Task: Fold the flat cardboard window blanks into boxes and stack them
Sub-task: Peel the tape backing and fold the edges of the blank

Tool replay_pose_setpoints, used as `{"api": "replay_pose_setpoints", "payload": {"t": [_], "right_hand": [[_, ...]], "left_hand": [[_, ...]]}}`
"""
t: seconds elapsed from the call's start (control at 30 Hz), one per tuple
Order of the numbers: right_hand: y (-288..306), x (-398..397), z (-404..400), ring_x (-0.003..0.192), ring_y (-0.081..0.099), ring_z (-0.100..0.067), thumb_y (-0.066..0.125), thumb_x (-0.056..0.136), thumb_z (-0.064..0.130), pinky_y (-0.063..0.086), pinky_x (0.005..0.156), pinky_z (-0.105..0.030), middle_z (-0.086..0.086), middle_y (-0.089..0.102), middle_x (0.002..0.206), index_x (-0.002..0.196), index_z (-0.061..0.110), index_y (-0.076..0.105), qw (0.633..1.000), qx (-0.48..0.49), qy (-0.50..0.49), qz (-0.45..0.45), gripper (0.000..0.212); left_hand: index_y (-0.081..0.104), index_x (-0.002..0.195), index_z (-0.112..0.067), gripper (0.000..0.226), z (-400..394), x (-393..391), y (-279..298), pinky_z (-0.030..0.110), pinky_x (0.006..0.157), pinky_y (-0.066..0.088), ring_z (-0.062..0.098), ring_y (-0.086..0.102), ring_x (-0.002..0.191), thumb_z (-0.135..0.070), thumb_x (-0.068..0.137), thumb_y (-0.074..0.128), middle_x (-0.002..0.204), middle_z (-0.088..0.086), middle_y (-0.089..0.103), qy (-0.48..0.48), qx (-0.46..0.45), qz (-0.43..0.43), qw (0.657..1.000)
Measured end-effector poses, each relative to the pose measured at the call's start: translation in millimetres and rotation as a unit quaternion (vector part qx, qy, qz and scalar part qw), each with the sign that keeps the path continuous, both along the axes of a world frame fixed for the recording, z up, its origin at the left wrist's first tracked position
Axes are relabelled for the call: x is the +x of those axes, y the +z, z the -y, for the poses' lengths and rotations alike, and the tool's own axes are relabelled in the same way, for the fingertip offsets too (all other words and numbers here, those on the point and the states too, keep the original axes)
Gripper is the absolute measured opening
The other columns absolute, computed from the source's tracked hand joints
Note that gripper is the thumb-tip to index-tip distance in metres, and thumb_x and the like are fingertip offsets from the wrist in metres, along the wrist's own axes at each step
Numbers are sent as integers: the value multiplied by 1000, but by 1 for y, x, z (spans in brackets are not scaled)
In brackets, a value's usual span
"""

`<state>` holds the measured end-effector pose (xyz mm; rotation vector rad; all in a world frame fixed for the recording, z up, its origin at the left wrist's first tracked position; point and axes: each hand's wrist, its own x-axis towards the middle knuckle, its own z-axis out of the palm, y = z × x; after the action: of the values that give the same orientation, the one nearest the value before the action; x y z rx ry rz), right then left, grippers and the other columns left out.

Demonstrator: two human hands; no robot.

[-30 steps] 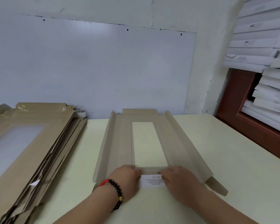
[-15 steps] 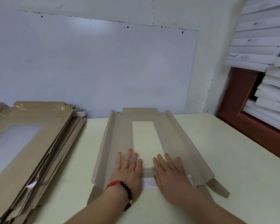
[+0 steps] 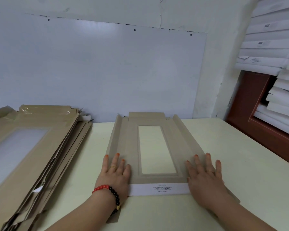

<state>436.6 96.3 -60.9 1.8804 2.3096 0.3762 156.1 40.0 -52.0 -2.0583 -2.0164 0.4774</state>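
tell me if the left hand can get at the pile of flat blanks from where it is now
Probably yes: the left hand lies flat on the blank, and only bare table separates it from the pile.

We are listing one brown window blank [image 3: 132, 147], lying flat at table centre, side flaps tilting up, white printed strip [image 3: 158, 189] along its near edge; a pile of flat blanks [image 3: 32, 147] is leaning at left.
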Motion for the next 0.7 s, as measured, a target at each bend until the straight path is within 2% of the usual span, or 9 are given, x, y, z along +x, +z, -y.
{"api": "replay_pose_setpoints", "payload": {"t": [0.07, 0.13, 0.23, 0.3, 0.47, 0.53, 0.57, 0.63, 0.7], "right_hand": [[2, 3, -4, 140, -22, -46, 17, 98, 47, -18, 107, -60, -9, -19, 159, 152, 30, -5, 996, -57, -51, -45, 60], [10, 9, -8, 143, 8, -44, 28, 95, 55, 14, 114, -52, -11, -17, 159, 151, 34, 1, 989, -81, -74, -101, 66], [29, 19, -9, 121, 48, -30, 50, 89, 48, 46, 94, -37, -11, 22, 151, 146, 34, 25, 978, -85, -83, -171, 63], [39, 27, -12, 120, 52, -20, 59, 84, 34, 47, 92, -32, 0, 45, 141, 141, 34, 39, 968, -100, -80, -215, 61], [47, 41, -9, 110, 59, -15, 54, 77, 6, 48, 86, -22, 6, 63, 116, 112, 30, 67, 943, -161, -90, -278, 45], [50, 40, -3, 100, 64, -22, 51, 71, 4, 47, 72, -25, 3, 65, 90, 82, 21, 69, 946, -187, -65, -256, 27], [53, 37, 1, 94, 65, -23, 49, 70, 5, 47, 68, -28, 0, 66, 84, 81, 12, 69, 948, -199, -55, -244, 23], [60, 29, 12, 74, 64, -16, 47, 75, 9, 49, 61, -26, -4, 67, 81, 82, 7, 70, 948, -222, -45, -223, 24], [67, 17, 25, 50, 55, -12, 42, 82, 15, 43, 45, -22, -2, 57, 67, 64, 11, 58, 946, -239, -36, -215, 24]], "left_hand": [[2, 152, -17, 61, -1, 3, 0, 62, 107, -20, 35, -12, 146, -22, 94, 21, 161, 9, 2, 7, -10, 28, 1000], [6, 151, -19, 63, -2, 2, -3, 57, 114, -5, 32, 0, 147, -20, 93, 29, 160, 8, 7, 24, -15, 82, 996], [8, 150, -23, 65, -1, -5, -6, 50, 116, 10, 27, 5, 148, -15, 90, 32, 161, 2, 4, 33, -23, 151, 988], [13, 150, -26, 63, -2, -12, -8, 48, 117, 11, 23, 5, 148, -15, 91, 29, 161, -2, 6, 25, -19, 181, 983], [42, 142, -27, 52, -6, -25, -5, 32, 117, 17, 16, 23, 144, -9, 94, 34, 154, -2, 33, 20, 30, 350, 936], [63, 114, -25, 33, -6, -29, 3, 17, 97, 37, 20, 51, 123, -14, 98, 37, 127, 2, 61, 65, 67, 462, 882], [65, 95, -26, 26, -6, -28, 9, 15, 83, 41, 20, 58, 107, -24, 99, 39, 107, 0, 67, 87, 63, 490, 865], [62, 79, -23, 39, -10, -20, 20, 25, 91, 39, 17, 59, 92, -46, 97, 36, 83, -4, 67, 94, 38, 466, 879], [62, 78, -23, 54, -13, 0, 29, 41, 112, 16, 9, 55, 95, -61, 93, 27, 82, -5, 66, 71, 7, 383, 921]]}}
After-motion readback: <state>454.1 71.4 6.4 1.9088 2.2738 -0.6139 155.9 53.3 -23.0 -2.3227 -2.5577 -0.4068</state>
